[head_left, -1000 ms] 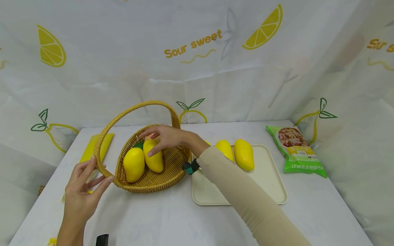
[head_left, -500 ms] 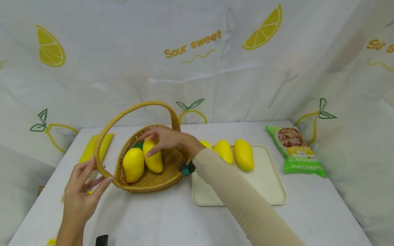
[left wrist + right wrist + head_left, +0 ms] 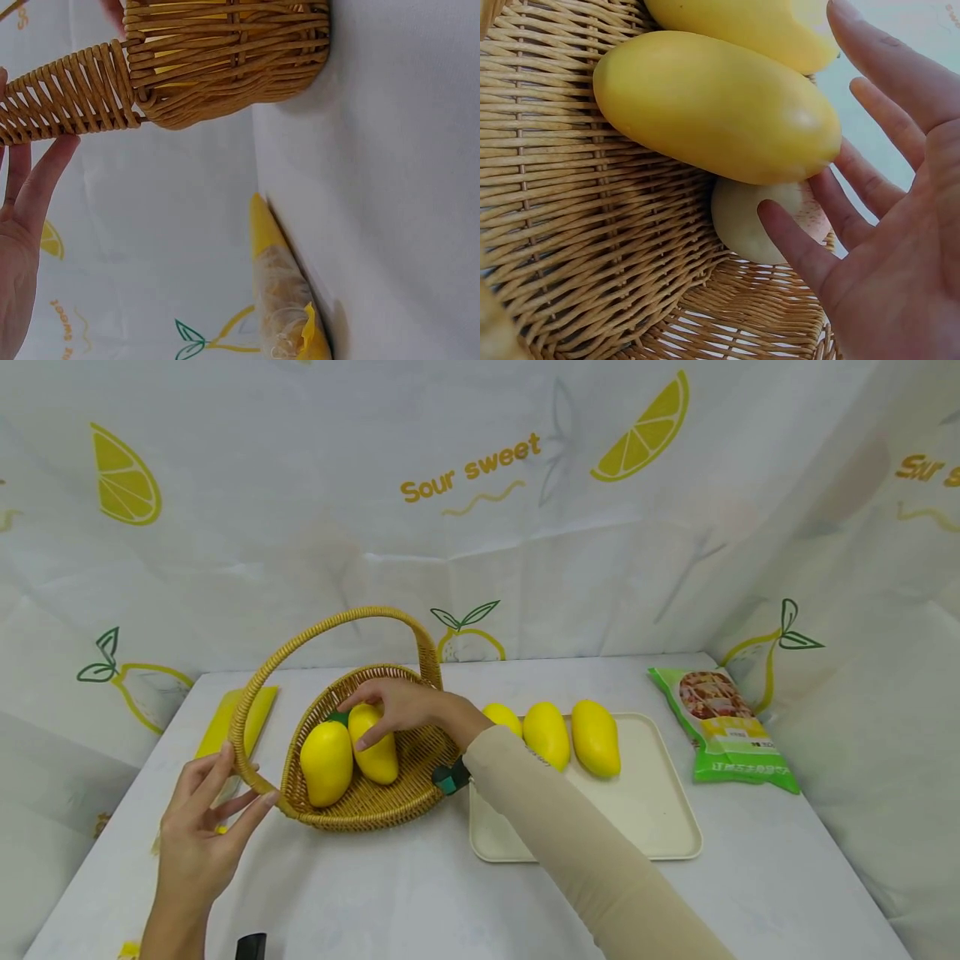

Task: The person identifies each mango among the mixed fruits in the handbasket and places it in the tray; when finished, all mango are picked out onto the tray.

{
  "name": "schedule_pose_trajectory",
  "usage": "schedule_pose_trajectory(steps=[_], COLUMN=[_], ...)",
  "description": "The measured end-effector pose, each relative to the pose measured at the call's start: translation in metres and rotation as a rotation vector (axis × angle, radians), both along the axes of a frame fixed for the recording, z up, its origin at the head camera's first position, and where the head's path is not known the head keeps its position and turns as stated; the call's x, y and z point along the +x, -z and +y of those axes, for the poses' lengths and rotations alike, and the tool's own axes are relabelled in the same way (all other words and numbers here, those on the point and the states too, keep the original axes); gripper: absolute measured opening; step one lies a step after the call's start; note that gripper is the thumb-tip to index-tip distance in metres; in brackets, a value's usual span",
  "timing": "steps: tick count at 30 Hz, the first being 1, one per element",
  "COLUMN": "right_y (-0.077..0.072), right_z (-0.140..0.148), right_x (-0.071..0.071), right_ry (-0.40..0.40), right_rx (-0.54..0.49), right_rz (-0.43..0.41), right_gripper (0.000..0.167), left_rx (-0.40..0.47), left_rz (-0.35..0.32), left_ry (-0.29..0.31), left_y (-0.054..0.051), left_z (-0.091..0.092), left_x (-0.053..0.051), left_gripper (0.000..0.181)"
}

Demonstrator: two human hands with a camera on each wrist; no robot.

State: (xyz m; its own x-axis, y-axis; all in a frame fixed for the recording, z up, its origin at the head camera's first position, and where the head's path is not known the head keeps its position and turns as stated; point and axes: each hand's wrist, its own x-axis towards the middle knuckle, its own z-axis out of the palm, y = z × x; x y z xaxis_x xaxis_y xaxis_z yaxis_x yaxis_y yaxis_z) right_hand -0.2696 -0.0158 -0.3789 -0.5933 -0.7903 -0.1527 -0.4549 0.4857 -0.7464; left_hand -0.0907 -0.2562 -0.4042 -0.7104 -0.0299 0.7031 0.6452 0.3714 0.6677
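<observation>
A wicker basket point(image 3: 360, 820) with a tall arched handle point(image 3: 262, 681) stands left of centre. My left hand point(image 3: 197, 839) grips the foot of that handle between thumb and fingers. Inside lie two yellow mangoes; my right hand point(image 3: 405, 703) reaches over the right-hand mango point(image 3: 378, 762). In the right wrist view its fingers are spread, with fingertips at one end of this mango point(image 3: 712, 105). The other mango point(image 3: 326, 764) lies to its left. A pale, pink-speckled round fruit point(image 3: 742, 221) sits beside it in the right wrist view. Something green point(image 3: 339, 717) shows behind them, mostly hidden.
A cream tray point(image 3: 645, 827) right of the basket carries three mangoes point(image 3: 596, 739), one partly hidden by the right arm. Farther right lies a green food bag point(image 3: 723, 727). A yellow-topped clear packet point(image 3: 281, 289) lies left of the basket. Behind hangs a lemon-print curtain point(image 3: 480, 568).
My right hand has shifted slightly lower over the mango, its fingers bending more. The right forearm has drawn a little left, uncovering more of the tray's mangoes. My left hand stays at the handle.
</observation>
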Motion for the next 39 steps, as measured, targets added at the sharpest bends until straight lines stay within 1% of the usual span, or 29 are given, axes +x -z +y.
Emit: schedule_pose_trajectory(steps=[5, 12, 16, 18, 26, 31, 35, 39], right_y=[0.003, 0.005, 0.004, 0.005, 0.007, 0.004, 0.0, -0.004], right_z=[0.0, -0.001, -0.001, -0.001, 0.002, 0.005, 0.007, 0.01], right_x=[0.0, 0.003, 0.004, 0.004, 0.001, 0.001, 0.001, 0.0], right_ry=[-0.007, 0.006, -0.007, -0.013, -0.022, -0.021, -0.013, -0.002], right_rx=[-0.005, 0.034, 0.039, 0.04, 0.019, 0.014, 0.007, -0.024], right_rz=[0.019, 0.125, 0.17, 0.179, 0.189, 0.185, 0.161, 0.125], right_gripper=[0.061, 0.053, 0.049, 0.048, 0.048, 0.048, 0.049, 0.049], left_rx=[0.0, -0.012, -0.023, -0.024, -0.024, -0.02, 0.0, 0.014], left_rz=[0.003, -0.001, 0.001, 0.002, 0.009, 0.009, 0.012, 0.016], left_ry=[0.005, -0.003, -0.006, -0.007, 0.004, 0.006, 0.023, 0.043], left_y=[0.0, 0.0, 0.0, 0.0, 0.0, 0.0, 0.001, 0.001], left_z=[0.0, 0.0, 0.0, 0.0, 0.0, -0.001, -0.001, -0.002], left_x=[0.0, 0.001, 0.001, 0.001, 0.0, 0.001, 0.001, 0.0], left_gripper=[0.084, 0.084, 0.084, 0.084, 0.084, 0.084, 0.082, 0.08])
